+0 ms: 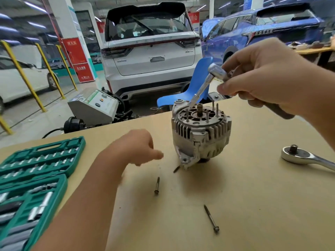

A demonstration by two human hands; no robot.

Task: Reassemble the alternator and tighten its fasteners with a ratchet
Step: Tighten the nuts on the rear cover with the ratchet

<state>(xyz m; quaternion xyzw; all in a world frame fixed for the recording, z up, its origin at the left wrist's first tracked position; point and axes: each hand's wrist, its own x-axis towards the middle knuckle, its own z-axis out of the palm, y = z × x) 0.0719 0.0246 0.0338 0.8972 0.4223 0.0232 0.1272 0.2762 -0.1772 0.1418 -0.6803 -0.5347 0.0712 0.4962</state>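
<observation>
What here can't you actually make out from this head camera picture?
- Left hand: its fingers are blurred, so whether they pinch anything is unclear.
- Ratchet in the right hand: its handle is hidden by the grip.
- Alternator: the underside is hidden by its own body.
- Second ratchet: its handle is cut off by the right edge.
- Socket set: size markings too small.

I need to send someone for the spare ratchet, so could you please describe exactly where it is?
Start at the alternator standing on the tan table. Look to its right, near the table's edge: the ratchet lies flat there. Unlike the tool in the right hand, nobody holds it.
</observation>
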